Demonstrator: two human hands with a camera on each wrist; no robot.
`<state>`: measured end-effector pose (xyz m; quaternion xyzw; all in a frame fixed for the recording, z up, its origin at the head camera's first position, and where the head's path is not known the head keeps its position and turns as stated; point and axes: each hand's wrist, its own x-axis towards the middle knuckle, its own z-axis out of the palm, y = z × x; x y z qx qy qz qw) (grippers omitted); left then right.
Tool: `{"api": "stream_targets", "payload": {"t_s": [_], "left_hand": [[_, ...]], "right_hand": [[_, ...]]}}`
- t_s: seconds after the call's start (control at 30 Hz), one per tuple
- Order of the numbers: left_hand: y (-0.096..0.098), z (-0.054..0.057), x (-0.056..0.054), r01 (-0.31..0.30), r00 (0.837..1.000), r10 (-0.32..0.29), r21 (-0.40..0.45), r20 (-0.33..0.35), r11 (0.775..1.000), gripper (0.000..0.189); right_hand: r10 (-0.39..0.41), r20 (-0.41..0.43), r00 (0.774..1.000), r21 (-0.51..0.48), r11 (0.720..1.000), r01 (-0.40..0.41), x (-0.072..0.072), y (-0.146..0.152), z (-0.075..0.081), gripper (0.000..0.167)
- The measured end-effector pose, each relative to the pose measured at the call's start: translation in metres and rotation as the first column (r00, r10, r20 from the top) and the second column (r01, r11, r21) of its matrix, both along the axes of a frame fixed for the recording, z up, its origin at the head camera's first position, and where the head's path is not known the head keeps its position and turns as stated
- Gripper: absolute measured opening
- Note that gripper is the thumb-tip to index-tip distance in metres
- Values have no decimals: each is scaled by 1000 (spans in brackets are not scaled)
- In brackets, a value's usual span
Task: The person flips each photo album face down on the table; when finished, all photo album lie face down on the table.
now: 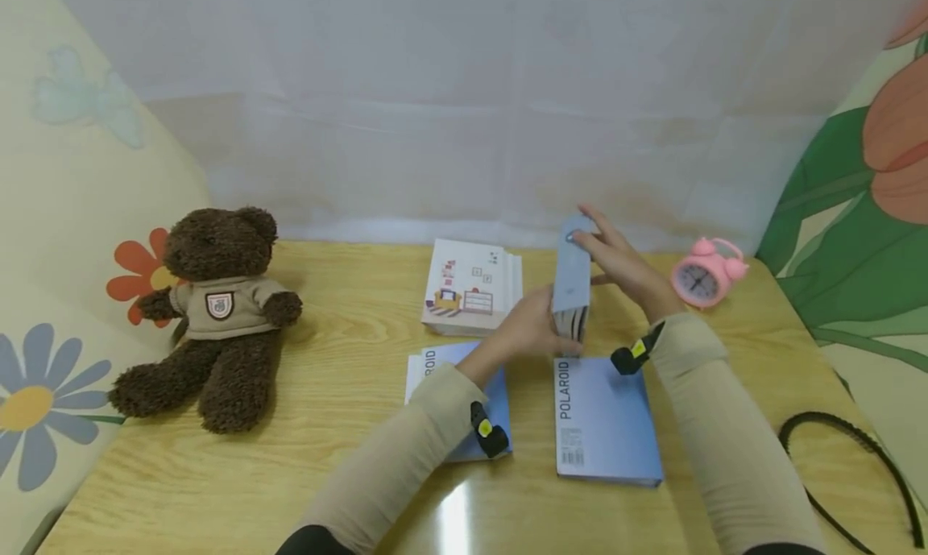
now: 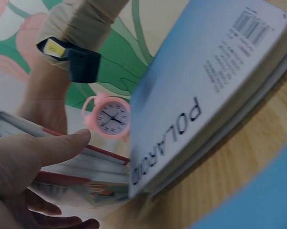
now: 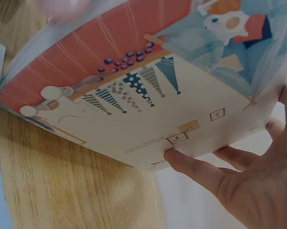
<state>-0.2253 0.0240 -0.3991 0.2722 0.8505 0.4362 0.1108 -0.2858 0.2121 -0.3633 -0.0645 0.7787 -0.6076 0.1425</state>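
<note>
A small stack of picture books (image 1: 573,269) stands on edge between my two hands, above the table. My left hand (image 1: 532,321) grips its near lower end; in the left wrist view the thumb (image 2: 62,148) lies along the page edges, with fingers beneath. With my right hand (image 1: 627,269) I hold the upper right part. The right wrist view shows an illustrated cover (image 3: 134,105) with pennants and a red roof, the thumb (image 3: 196,167) pressed on it. Just below the stack lies a blue-and-white POLAROID album (image 1: 609,426). Another blue album (image 1: 496,378) is partly hidden under my left forearm.
A pile of white illustrated books (image 1: 467,285) sits at the back, left of my hands. The pink alarm clock (image 1: 702,277) stands to the right. A brown teddy bear (image 1: 225,313) sits at the left. Near the right edge lies a black band (image 1: 841,418).
</note>
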Motion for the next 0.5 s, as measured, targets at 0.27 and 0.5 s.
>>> {"api": "stream_targets", "payload": {"t_s": [0.27, 0.5], "left_hand": [[5, -14, 0, -18, 1000, 18, -50, -6, 999, 73], [6, -16, -1, -28, 1000, 27, -72, -11, 997, 78]], "right_hand": [[-4, 0, 1000, 15, 1000, 4, -1, -3, 0, 69], [5, 6, 1000, 4, 1000, -5, -2, -1, -2, 69]]}}
